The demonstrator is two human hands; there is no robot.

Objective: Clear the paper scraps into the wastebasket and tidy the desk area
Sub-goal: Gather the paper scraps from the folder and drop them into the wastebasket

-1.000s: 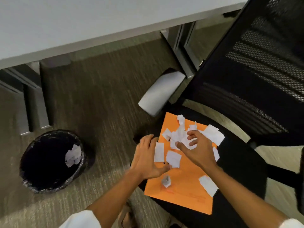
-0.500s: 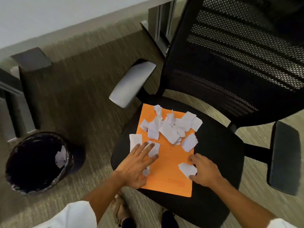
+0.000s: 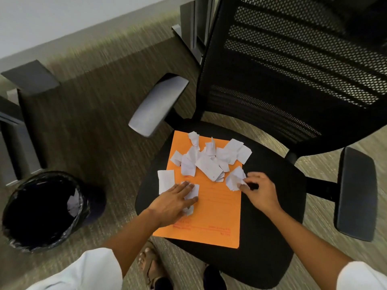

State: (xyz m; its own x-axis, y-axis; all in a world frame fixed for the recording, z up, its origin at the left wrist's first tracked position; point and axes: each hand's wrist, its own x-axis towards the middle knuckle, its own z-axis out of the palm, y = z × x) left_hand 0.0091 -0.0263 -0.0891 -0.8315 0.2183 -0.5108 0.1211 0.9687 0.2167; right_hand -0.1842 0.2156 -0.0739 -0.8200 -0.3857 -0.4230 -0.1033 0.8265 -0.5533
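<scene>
Several white paper scraps (image 3: 209, 162) lie heaped on an orange envelope (image 3: 217, 208) that rests on the black chair seat (image 3: 270, 206). My left hand (image 3: 173, 203) lies flat, fingers spread, pressing on scraps (image 3: 193, 191) at the envelope's left edge; one scrap (image 3: 166, 181) sits just beyond my fingertips. My right hand (image 3: 258, 190) pinches a crumpled white scrap (image 3: 235, 180) at the envelope's right edge. The wastebasket (image 3: 45, 210), lined with a black bag and holding a few scraps (image 3: 73, 203), stands on the carpet to the left.
The chair's mesh backrest (image 3: 293, 76) rises behind the seat, with armrests at left (image 3: 157, 105) and right (image 3: 356, 193). A grey desk edge (image 3: 62, 21) and its legs (image 3: 31, 80) run along the top left. My sandalled foot (image 3: 150, 266) is below the seat.
My right hand left the middle pile, reached the lower right of the envelope, then moved up with a scrap pinched. My left hand slid onto the left-edge scraps. The view shifted right.
</scene>
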